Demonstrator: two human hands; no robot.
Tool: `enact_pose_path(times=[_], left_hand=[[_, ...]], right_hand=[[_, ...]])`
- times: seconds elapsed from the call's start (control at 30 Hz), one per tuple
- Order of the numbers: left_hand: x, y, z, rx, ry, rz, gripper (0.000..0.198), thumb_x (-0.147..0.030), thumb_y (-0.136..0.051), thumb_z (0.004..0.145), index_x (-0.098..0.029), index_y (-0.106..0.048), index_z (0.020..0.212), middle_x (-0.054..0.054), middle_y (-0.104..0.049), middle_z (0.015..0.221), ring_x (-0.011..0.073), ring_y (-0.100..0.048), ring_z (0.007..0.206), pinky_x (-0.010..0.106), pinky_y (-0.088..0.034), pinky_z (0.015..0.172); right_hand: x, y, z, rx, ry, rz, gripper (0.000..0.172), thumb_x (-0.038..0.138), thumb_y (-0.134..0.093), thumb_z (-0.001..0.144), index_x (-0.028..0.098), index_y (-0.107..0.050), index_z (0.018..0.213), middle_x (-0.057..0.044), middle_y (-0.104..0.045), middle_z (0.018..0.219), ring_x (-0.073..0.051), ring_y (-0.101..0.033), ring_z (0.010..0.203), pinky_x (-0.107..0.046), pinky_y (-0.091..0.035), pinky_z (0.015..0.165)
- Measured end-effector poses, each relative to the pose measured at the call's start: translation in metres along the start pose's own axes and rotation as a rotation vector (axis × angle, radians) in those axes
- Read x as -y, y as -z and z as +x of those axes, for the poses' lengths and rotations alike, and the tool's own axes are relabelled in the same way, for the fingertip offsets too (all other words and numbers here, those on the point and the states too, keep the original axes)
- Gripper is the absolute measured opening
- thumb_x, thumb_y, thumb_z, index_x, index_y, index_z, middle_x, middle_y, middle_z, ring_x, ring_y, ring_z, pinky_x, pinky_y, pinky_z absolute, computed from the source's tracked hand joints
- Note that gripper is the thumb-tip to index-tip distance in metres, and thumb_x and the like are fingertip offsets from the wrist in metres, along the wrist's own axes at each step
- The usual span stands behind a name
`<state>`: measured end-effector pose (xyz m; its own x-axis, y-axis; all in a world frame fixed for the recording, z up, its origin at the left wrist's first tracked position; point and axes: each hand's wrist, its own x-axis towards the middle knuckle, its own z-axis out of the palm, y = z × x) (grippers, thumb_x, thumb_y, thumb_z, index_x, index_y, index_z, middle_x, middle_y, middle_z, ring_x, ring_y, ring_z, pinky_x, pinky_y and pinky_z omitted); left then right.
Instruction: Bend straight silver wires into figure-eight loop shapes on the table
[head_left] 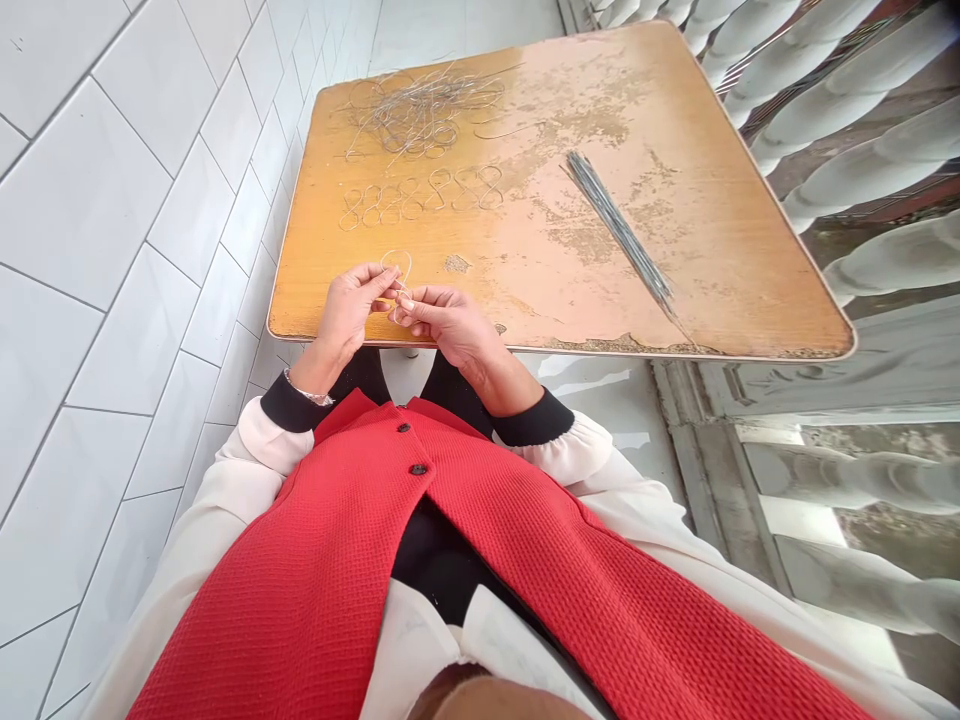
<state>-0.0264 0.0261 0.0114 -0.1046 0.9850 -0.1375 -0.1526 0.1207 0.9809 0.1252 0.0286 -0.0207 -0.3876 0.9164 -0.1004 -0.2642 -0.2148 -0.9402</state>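
Between my two hands, over the near edge of the table, is a thin wire bent into a loop that rises above the fingers. My left hand pinches it from the left side. From the right, my right hand grips its lower part between thumb and fingers, where a smaller curve shows. Just beyond the hands lies a row of several wire figure-eights, side by side. Farther back is a tangled heap of wire with loops and loose ends.
A bundle of straight grey wires lies slantwise on the right of the worn wooden table. A white tiled wall runs along the left. White balusters stand along the right side.
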Motion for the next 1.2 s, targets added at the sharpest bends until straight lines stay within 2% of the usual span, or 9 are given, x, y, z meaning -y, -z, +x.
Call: enact_pose_path(times=[0.17, 0.3, 0.4, 0.57, 0.8, 1.0, 1.2], left_hand=[[-0.0007, -0.0003, -0.0019, 0.010, -0.029, 0.026, 0.023, -0.027, -0.075, 0.090, -0.016, -0.064, 0.074, -0.002, -0.069, 0.070, 0.0046, -0.065, 0.064, 0.016, -0.047, 0.061], [0.0006, -0.0014, -0.0031, 0.013, -0.039, 0.044, 0.024, -0.025, -0.075, 0.091, -0.016, -0.062, 0.071, -0.003, -0.069, 0.070, 0.0046, -0.065, 0.064, 0.016, -0.048, 0.063], [-0.0005, 0.0008, -0.0039, 0.035, -0.034, 0.028, 0.025, -0.026, -0.074, 0.092, -0.016, -0.062, 0.072, -0.003, -0.069, 0.071, 0.0049, -0.065, 0.065, 0.018, -0.048, 0.066], [-0.0054, 0.0074, -0.0034, 0.076, 0.003, 0.061, 0.027, -0.030, -0.074, 0.092, -0.016, -0.061, 0.073, -0.002, -0.070, 0.073, 0.0050, -0.064, 0.067, 0.018, -0.047, 0.068], [0.0026, 0.0035, -0.0009, 0.035, -0.033, 0.061, 0.025, -0.028, -0.073, 0.092, -0.017, -0.062, 0.073, -0.002, -0.070, 0.070, 0.0048, -0.063, 0.064, 0.017, -0.046, 0.065], [-0.0009, 0.0058, -0.0069, 0.089, 0.010, 0.050, 0.025, -0.036, -0.077, 0.088, -0.017, -0.065, 0.080, -0.001, -0.072, 0.077, 0.0063, -0.067, 0.072, 0.018, -0.048, 0.069], [-0.0024, 0.0066, -0.0096, 0.137, 0.006, 0.065, 0.013, -0.025, -0.077, 0.086, -0.017, -0.067, 0.082, -0.001, -0.073, 0.080, 0.0069, -0.067, 0.074, 0.020, -0.046, 0.070]], right_hand=[[0.0000, -0.0059, 0.0018, 0.013, -0.029, 0.075, 0.040, 0.043, -0.095, 0.059, 0.017, -0.065, 0.067, -0.002, -0.069, 0.067, -0.005, -0.038, 0.051, -0.020, -0.023, 0.045], [0.0029, -0.0083, 0.0008, 0.017, -0.095, 0.115, 0.043, 0.040, -0.095, 0.054, 0.017, -0.061, 0.064, -0.002, -0.066, 0.063, -0.004, -0.035, 0.049, -0.020, -0.020, 0.044], [0.0044, -0.0081, 0.0008, -0.007, -0.100, 0.118, 0.043, 0.037, -0.096, 0.047, 0.017, -0.061, 0.060, 0.001, -0.059, 0.055, -0.004, -0.033, 0.049, -0.019, -0.019, 0.044], [0.0066, -0.0052, 0.0001, -0.099, -0.023, 0.054, 0.037, 0.037, -0.095, 0.050, 0.018, -0.064, 0.060, 0.001, -0.058, 0.055, -0.006, -0.033, 0.051, -0.021, -0.022, 0.044], [0.0061, -0.0070, -0.0021, -0.093, -0.008, 0.020, 0.041, 0.041, -0.094, 0.049, 0.018, -0.060, 0.055, 0.001, -0.058, 0.054, -0.005, -0.037, 0.049, -0.022, -0.024, 0.045], [0.0044, -0.0056, -0.0022, -0.108, 0.020, -0.042, 0.043, 0.046, -0.094, 0.051, 0.019, -0.063, 0.059, 0.000, -0.063, 0.059, -0.006, -0.038, 0.050, -0.023, -0.027, 0.046], [0.0011, -0.0043, -0.0011, -0.094, 0.081, -0.085, 0.041, 0.047, -0.093, 0.056, 0.019, -0.063, 0.063, 0.002, -0.059, 0.059, -0.006, -0.039, 0.051, -0.023, -0.029, 0.047]])
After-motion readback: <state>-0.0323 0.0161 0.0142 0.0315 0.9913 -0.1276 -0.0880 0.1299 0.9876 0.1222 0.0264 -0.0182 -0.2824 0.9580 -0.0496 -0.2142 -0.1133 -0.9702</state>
